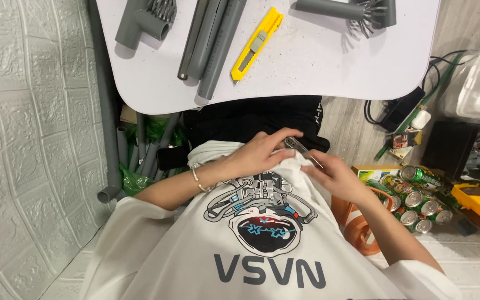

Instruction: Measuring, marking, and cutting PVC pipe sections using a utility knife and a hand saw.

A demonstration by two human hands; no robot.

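Pinching a thin metal tool (301, 148) between both hands below the table's near edge, the left hand (262, 153) curls over its end and the right hand (334, 175) grips its tip. A slip could jab fingers or snag the shirt (251, 244).

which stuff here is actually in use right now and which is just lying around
In hand:
- left hand and right hand, close together at the lap
- small metal tool held between them

Lying about:
- yellow utility knife
- grey pipes
- grey tee fitting
- drink cans
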